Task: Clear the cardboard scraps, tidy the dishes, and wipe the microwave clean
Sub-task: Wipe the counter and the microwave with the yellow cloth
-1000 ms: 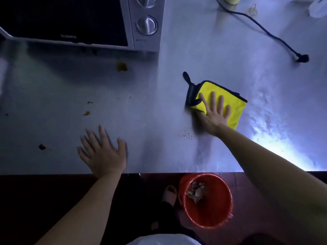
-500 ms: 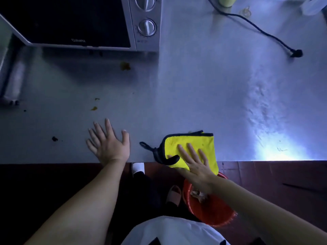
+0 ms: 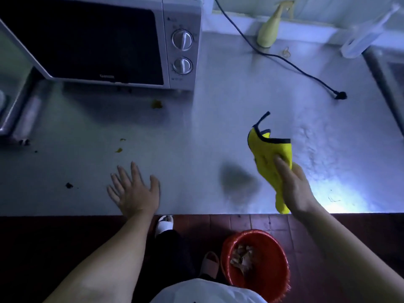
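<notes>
Gripping the bunched yellow cloth [image 3: 266, 158] in the right hand [image 3: 295, 189], fingers curled round it, holding it above the steel counter [image 3: 196, 132] near its front edge. Resting the left hand [image 3: 135, 191] flat on the counter, fingers spread, holding nothing. Facing the microwave [image 3: 98, 40] at the back left, a red bucket [image 3: 273, 270] holding scraps [image 3: 241, 256] on the floor below

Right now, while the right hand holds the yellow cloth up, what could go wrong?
The yellow cloth hangs loosely from the right hand over the counter, so crumbs may drop there, not into the red bucket below. A wide sweep could also catch the loose black cord.
</notes>
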Tool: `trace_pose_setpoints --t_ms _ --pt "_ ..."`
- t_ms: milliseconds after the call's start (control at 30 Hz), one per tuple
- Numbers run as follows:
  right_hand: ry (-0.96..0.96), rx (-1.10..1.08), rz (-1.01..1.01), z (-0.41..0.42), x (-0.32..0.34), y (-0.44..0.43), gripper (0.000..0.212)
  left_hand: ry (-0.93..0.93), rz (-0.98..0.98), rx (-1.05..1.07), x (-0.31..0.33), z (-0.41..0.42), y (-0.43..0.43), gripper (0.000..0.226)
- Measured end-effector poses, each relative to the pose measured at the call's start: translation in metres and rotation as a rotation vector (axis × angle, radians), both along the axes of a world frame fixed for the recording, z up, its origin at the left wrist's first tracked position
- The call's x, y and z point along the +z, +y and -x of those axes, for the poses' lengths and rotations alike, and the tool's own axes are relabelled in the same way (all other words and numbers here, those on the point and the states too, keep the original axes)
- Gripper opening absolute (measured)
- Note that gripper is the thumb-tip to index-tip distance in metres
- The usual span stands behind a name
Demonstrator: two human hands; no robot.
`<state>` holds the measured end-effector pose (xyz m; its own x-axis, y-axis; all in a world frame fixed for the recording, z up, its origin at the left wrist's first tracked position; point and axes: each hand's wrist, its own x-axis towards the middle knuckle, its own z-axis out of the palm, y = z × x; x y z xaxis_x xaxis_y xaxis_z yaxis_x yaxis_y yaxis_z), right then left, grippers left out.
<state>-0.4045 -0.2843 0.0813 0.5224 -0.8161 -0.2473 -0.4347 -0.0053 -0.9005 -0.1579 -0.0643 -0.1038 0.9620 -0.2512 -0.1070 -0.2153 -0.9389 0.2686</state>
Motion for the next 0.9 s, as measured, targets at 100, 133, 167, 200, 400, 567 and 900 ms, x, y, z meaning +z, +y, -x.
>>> trace_pose_setpoints --t_ms 100,133,167,200,400,567,900 --pt "0.066 0.266 0.362 -0.031 -0.035 0.010 0.039 0.011 -0.001 -0.004 0.003 0.001 0.000 0.077" --pt "0.149 0.344 0.418 -0.042 -0.055 0.014 0.050 0.023 -0.006 -0.005 0.004 0.001 0.000 0.078" --pt "0.259 0.404 0.400 -0.051 -0.075 0.020 0.056 0.032 -0.017 -0.008 0.005 0.001 0.000 0.079" --pt "0.401 0.467 0.355 -0.059 -0.096 0.028 0.057 0.032 -0.032 -0.013 0.006 0.000 0.000 0.079" --pt "0.840 0.586 0.504 -0.082 -0.161 0.052 0.062 0.043 -0.035 -0.051 0.005 0.001 0.003 0.079" --pt "0.926 0.324 0.269 -0.143 -0.160 0.050 0.058 0.206 0.099 -0.055 0.027 -0.011 0.007 0.075" --pt "0.795 0.260 0.124 -0.362 -0.150 0.014 0.056 0.142 0.673 0.042 0.056 -0.166 0.117 0.037"
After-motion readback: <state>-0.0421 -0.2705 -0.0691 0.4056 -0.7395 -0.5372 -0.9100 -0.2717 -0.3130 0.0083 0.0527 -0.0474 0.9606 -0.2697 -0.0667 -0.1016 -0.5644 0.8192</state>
